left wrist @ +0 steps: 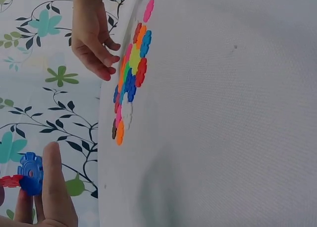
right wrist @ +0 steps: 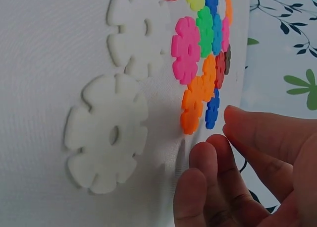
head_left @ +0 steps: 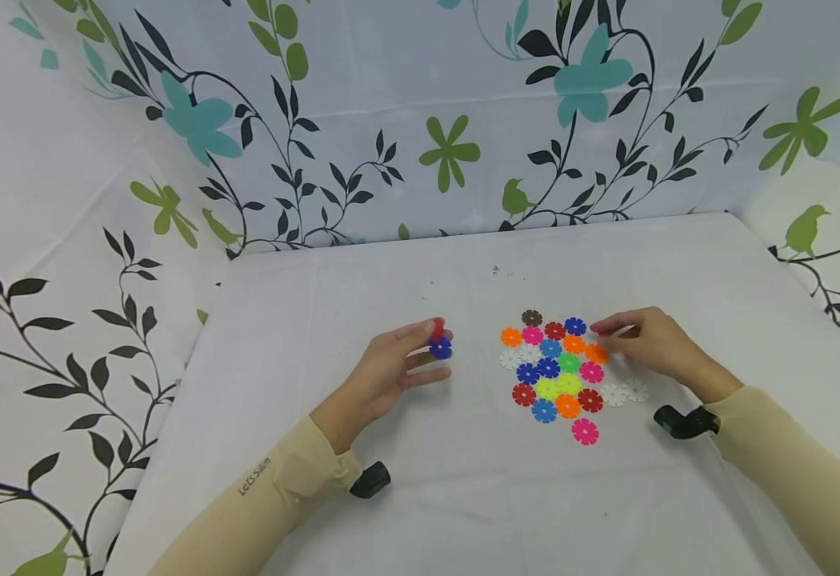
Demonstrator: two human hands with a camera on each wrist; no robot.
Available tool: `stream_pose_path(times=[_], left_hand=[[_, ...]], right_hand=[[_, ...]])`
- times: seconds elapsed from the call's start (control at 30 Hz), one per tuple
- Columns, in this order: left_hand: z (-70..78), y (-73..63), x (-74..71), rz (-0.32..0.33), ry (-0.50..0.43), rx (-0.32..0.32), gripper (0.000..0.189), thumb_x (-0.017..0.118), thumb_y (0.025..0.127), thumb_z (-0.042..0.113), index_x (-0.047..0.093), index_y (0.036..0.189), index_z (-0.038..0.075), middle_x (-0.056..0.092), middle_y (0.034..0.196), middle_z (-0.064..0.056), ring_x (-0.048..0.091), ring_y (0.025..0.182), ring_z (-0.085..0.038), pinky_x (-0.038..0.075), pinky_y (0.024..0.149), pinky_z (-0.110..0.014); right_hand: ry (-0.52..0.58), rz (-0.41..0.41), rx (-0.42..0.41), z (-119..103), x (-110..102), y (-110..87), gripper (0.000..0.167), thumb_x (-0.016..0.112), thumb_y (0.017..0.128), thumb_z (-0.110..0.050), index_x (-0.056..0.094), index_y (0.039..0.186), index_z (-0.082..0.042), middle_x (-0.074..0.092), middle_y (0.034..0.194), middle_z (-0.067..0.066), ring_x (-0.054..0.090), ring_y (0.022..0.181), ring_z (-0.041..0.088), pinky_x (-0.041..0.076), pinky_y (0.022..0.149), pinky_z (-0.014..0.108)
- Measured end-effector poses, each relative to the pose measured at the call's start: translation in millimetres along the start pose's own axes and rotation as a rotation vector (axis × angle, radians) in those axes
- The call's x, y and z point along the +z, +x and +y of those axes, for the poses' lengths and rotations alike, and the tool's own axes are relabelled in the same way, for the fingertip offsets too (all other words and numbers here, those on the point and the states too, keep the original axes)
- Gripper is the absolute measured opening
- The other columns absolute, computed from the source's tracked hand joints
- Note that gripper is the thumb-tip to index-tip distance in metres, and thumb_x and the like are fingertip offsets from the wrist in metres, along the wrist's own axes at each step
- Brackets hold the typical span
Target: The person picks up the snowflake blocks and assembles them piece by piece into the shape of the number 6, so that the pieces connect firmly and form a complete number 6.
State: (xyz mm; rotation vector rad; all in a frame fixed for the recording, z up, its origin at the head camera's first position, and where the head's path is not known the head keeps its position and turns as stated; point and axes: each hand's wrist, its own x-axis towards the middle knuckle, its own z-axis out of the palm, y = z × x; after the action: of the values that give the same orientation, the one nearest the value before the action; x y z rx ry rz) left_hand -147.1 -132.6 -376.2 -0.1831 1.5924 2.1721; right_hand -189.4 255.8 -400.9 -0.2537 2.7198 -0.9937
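My left hand pinches a red slotted disc between thumb and fingers, above the table. A blue slotted disc is joined to it, the two set at an angle in the left wrist view. To the right, my right hand hovers at the edge of a group of flat flower-shaped discs, its fingers loosely curled and nothing seen between them. Nearest its fingertips are an orange disc and a dark blue disc. Two white discs lie beside that hand.
Several discs in pink, yellow, green, red, white and other colours lie together; a pink disc is at the near end and a brown disc at the far end. A white cloth covers the table; a leaf-patterned curtain hangs behind.
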Motion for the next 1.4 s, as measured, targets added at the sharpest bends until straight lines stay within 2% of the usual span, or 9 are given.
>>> stream_pose_path(times=[0.3,0.53,0.93,1.4], left_hand=[[-1.5,0.0,-0.2,-0.012,-0.02,-0.002,0.036,0.061,0.103,0.024,0.063,0.132,0.002,0.065,0.129,-0.016,0.065,0.116,-0.03,0.056,0.091,-0.043],[-1.1,0.7,-0.3,-0.036,-0.041,0.015,0.037,0.062,0.103,0.02,0.062,0.132,-0.003,0.059,0.135,-0.025,0.065,0.116,-0.031,0.055,0.092,-0.039],[-1.5,-0.2,-0.6,-0.041,-0.026,0.039,0.041,0.068,0.099,0.021,0.062,0.132,-0.003,0.058,0.135,-0.025,0.066,0.114,-0.029,0.055,0.093,-0.039],[-5.1,-0.4,-1.9,-0.05,-0.027,0.043,0.041,0.07,0.098,0.021,0.064,0.129,-0.004,0.062,0.129,-0.022,0.064,0.116,-0.034,0.054,0.094,-0.04]], right_hand=[[-0.072,-0.036,0.002,-0.8,2.4,-1.6,0.037,0.076,0.091,-0.021,0.072,0.122,-0.002,0.068,0.117,0.021,0.064,0.099,0.035,0.059,0.08,0.045],[-0.104,-0.048,0.008,-1.5,3.6,0.0,0.037,0.08,0.087,-0.02,0.074,0.119,-0.003,0.068,0.115,0.02,0.064,0.097,0.033,0.059,0.079,0.045],[-0.117,-0.059,-0.008,-2.2,5.1,2.3,0.035,0.083,0.084,-0.018,0.075,0.114,-0.003,0.071,0.109,0.015,0.064,0.092,0.029,0.059,0.074,0.039],[-0.116,-0.061,0.004,-2.6,4.3,2.4,0.034,0.083,0.083,-0.018,0.072,0.112,-0.004,0.065,0.097,0.007,0.064,0.091,0.029,0.059,0.074,0.04]])
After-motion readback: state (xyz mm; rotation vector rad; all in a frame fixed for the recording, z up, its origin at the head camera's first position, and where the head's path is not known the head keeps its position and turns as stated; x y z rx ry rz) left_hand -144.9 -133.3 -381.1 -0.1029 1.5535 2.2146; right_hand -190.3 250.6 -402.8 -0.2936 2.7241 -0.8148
